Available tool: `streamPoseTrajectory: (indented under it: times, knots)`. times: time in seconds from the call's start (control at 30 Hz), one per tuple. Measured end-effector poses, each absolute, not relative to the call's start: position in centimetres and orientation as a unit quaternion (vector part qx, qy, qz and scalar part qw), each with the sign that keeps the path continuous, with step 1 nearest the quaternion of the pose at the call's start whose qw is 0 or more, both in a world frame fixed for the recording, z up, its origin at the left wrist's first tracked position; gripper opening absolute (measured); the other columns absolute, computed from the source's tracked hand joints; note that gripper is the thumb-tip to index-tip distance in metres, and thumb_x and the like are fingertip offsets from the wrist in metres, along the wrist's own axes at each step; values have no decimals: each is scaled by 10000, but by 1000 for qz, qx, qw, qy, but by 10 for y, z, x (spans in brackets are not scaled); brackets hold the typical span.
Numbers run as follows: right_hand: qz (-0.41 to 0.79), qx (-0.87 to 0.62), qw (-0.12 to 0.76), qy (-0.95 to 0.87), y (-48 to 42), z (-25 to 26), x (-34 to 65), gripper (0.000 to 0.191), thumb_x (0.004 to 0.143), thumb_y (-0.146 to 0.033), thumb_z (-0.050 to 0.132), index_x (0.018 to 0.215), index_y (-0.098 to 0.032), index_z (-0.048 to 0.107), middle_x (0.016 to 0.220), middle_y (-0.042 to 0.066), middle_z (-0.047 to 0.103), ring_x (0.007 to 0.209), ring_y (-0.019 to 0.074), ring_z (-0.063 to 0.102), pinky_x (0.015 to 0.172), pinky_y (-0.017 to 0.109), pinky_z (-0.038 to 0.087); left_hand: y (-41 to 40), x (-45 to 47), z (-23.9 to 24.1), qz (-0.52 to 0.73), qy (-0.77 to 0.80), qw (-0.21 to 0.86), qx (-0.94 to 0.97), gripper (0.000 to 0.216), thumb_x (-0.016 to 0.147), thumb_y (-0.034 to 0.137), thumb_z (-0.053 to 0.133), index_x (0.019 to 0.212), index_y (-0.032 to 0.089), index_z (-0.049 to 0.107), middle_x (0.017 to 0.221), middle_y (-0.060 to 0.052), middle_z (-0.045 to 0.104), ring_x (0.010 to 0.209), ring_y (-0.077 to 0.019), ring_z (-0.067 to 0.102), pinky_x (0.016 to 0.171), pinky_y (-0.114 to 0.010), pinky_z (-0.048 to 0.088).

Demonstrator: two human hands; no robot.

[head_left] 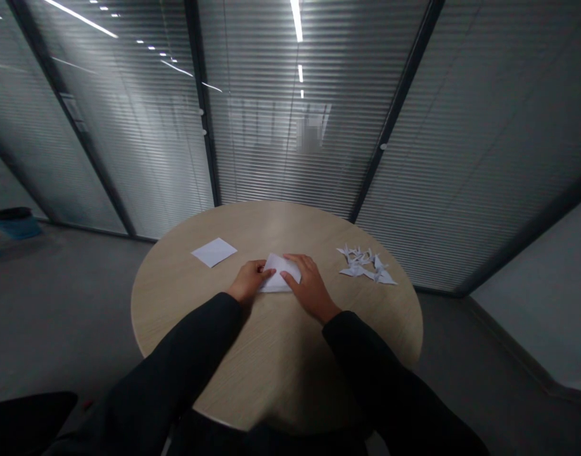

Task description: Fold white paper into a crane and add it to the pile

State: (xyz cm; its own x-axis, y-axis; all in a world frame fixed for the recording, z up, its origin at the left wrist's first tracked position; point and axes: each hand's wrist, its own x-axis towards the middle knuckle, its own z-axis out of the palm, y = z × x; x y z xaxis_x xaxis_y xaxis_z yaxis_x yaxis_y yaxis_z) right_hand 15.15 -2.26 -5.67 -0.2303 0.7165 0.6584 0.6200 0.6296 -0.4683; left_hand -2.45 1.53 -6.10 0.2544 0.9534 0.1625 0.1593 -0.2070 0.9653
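A partly folded sheet of white paper [277, 278] lies at the middle of the round table, between my two hands. My left hand [250, 278] grips its left edge, the thumb on top and the other fingers curled beside it. My right hand [309, 284] holds the right side, with the thumb on the paper's face and the fingers bent over its far right edge. Parts of both side edges are hidden under my fingers. The paper looks like a pointed flap above a straight near edge.
On the round wooden table [233, 361], a stack or sheet of square white paper [215, 252] lies to the left. Several folded paper cranes [366, 265] are heaped at the right. Behind stands a glass partition with blinds [290, 171]. A blue bin [17, 225] is on the floor far left.
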Motion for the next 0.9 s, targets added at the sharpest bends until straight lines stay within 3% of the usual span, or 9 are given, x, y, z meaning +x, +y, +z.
streamPoseTrajectory:
  times: [0.2, 0.33, 0.6, 0.9]
  knots:
    - [-18, -360, 385, -850, -30, -55, 147, 312, 848, -283, 593, 1155, -228, 591, 1114, 81, 617, 1129, 237, 516, 1107, 480, 254, 16, -23, -62, 493, 411, 542, 543, 284, 576, 335, 743, 704, 89, 684, 595, -32, 612, 498, -116, 480, 497, -240, 322]
    - [-57, -350, 364, -861, -29, -57, 148, 185, 862, -243, 572, 1029, -237, 650, 988, 60, 633, 1046, 221, 550, 1103, 504, 269, 17, -21, -65, 529, 392, 574, 487, 304, 566, 311, 769, 751, 86, 681, 676, -60, 659, 550, -134, 539, 540, -254, 385]
    - [-131, -327, 391, -851, -21, -60, 155, 135, 868, -153, 550, 882, -229, 661, 890, 21, 645, 971, 193, 562, 1075, 479, 343, 22, -21, -66, 560, 363, 628, 400, 214, 652, 179, 722, 828, 76, 657, 741, -95, 694, 615, -157, 608, 607, -271, 463]
    - [-166, -374, 422, -809, -17, -60, 161, 178, 873, -125, 506, 887, -217, 657, 934, 34, 652, 984, 196, 560, 1085, 489, 341, 7, -21, -47, 572, 405, 605, 377, 124, 691, 162, 720, 781, 96, 665, 700, -41, 674, 540, -90, 559, 492, -191, 399]
